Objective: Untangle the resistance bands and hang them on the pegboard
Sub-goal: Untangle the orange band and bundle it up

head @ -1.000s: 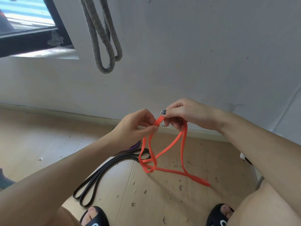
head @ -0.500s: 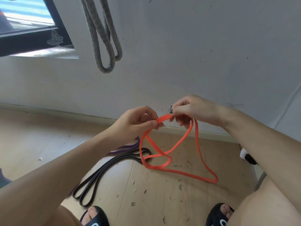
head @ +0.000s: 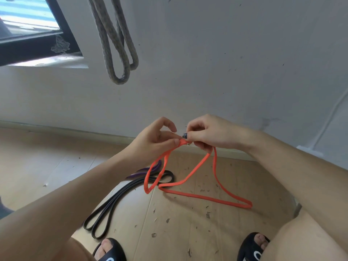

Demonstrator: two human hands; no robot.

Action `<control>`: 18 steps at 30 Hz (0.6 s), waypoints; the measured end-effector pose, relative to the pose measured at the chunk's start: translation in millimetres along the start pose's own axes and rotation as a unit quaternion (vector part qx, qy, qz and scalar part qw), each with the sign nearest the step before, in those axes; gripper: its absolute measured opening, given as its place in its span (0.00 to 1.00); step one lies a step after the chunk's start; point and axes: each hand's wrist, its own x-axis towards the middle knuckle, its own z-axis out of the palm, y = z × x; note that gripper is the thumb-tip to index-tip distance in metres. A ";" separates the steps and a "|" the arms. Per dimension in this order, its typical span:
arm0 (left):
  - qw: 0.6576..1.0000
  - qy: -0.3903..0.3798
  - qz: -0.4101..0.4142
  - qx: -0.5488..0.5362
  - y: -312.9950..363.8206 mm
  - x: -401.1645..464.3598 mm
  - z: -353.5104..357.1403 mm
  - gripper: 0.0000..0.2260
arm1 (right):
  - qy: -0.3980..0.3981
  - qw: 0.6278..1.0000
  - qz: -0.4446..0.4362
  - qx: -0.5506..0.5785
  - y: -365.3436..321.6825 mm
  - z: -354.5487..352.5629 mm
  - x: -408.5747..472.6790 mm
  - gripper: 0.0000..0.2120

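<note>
Our left fingers (head: 174,141) and right fingers (head: 190,137) pinch the top of the orange band (head: 190,175), the left hand (head: 154,140) and right hand (head: 211,132) nearly touching. From there we let its loops hang, crossing, down to the floor (head: 56,166). A black band (head: 116,200) and a purple band (head: 148,170) lie on the floor to the left. A grey band (head: 116,44) hangs on the far wall (head: 226,63).

Grey rope (head: 114,44) hangs on white wall (head: 226,63) beside window (head: 28,25)
</note>
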 end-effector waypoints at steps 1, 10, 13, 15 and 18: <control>1.000 0.003 0.000 -0.012 0.9 0.5 -0.1 0.04 | 0.003 1.000 -0.001 0.013 -0.5 -1.7 -0.1 0.11; 1.000 0.004 0.012 -0.014 0.1 1.3 3.4 0.04 | -0.017 1.000 0.008 -0.018 -2.2 -1.1 -1.9 0.10; 1.000 -0.029 0.009 -0.007 -1.5 -0.1 4.4 0.05 | -0.005 0.999 0.012 0.037 -1.2 -4.0 -2.2 0.10; 0.998 -0.057 0.014 0.021 -4.1 -0.3 3.5 0.04 | 0.001 0.999 0.020 0.050 0.4 -6.2 -2.5 0.10; 0.996 -0.067 0.025 0.054 -11.3 -0.5 1.3 0.01 | 0.011 0.998 0.034 0.049 3.3 -9.7 -1.9 0.10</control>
